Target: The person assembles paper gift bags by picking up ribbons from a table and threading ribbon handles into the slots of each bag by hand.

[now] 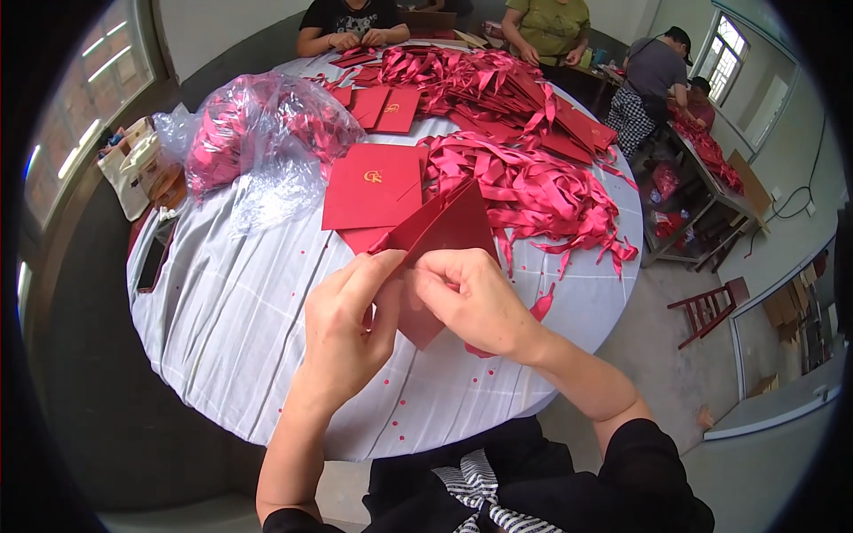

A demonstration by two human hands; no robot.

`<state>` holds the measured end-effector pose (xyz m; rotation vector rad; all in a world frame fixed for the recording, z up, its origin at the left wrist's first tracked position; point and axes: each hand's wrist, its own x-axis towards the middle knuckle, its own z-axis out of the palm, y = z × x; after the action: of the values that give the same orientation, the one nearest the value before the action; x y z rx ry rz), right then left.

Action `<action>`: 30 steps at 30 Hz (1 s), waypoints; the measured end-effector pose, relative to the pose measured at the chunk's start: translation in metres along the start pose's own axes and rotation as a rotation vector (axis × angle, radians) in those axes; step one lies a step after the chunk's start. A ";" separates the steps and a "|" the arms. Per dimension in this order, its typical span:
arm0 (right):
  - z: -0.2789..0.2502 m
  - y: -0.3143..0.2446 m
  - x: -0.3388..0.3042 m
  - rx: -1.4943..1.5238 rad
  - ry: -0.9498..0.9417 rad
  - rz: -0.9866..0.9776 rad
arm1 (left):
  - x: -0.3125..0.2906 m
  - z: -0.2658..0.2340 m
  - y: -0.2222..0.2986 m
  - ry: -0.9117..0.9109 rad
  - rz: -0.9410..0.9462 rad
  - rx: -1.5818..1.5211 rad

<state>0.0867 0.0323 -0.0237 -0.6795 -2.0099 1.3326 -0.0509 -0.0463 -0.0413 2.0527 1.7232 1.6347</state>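
Note:
A red paper bag [456, 220], folded flat and tilted open at its edge, is held up over the table's near middle. My left hand [348, 315] pinches its near left edge between thumb and fingers. Against the same bag my right hand [471, 298] is closed, fingertips pressed together; what lies between them is hidden. A red ribbon [543, 304] trails out by the right wrist, partly covered by the hand. Just beyond lies a flat red bag [373, 191] with a gold emblem, on top of another red sheet.
Loose red ribbons [542, 191] heap at right, behind them a pile of ribboned red bags [498, 89]. A clear plastic sack [267, 133] of red ribbon and a phone [155, 258] lie left on the white tablecloth [231, 355]. Several people work beyond; a red stool [709, 311] stands right.

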 end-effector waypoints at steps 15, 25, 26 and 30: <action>-0.008 0.008 0.001 -0.434 -0.011 -0.396 | -0.001 -0.001 0.008 -0.003 0.001 0.020; -0.023 -0.006 -0.001 -0.868 0.066 -0.666 | 0.001 -0.006 0.014 -0.074 0.166 0.157; -0.028 -0.008 0.001 -0.873 -0.019 -0.635 | -0.001 -0.004 0.012 -0.096 0.134 0.128; -0.049 -0.020 0.023 -0.678 -0.344 -0.536 | -0.004 0.006 0.009 -0.072 0.118 0.112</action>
<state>0.1058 0.0711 0.0137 -0.1450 -2.6972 0.4588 -0.0397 -0.0501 -0.0415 2.2737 1.7399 1.5041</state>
